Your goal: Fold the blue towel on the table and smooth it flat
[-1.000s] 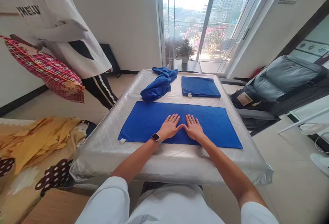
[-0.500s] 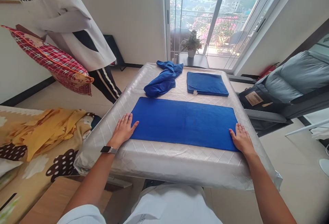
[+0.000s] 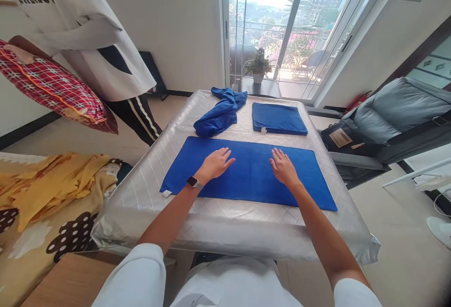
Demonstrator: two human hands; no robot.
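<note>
A blue towel [image 3: 250,175] lies spread flat across the table, its long side toward me and a white tag at its near left corner. My left hand [image 3: 215,162] rests palm down on the towel left of its middle, fingers stretched out. Right of the middle, my right hand [image 3: 283,167] lies on the same towel, also flat with fingers extended. Neither hand grips anything. Beyond the towel are a crumpled blue cloth [image 3: 220,112] at the left and a neatly folded blue stack [image 3: 280,119] at the right.
A silvery quilted cover [image 3: 253,224] drapes the table. At the left stands a person [image 3: 116,62] holding a red checked cushion [image 3: 59,90], near a bed with a yellow cloth [image 3: 59,175]. A grey padded recliner [image 3: 387,114] is at the right; a potted plant [image 3: 258,69] stands behind.
Both hands have moved inward from the towel's short ends toward its middle. The towel's tagged near left corner is now uncovered. The view has shifted slightly.
</note>
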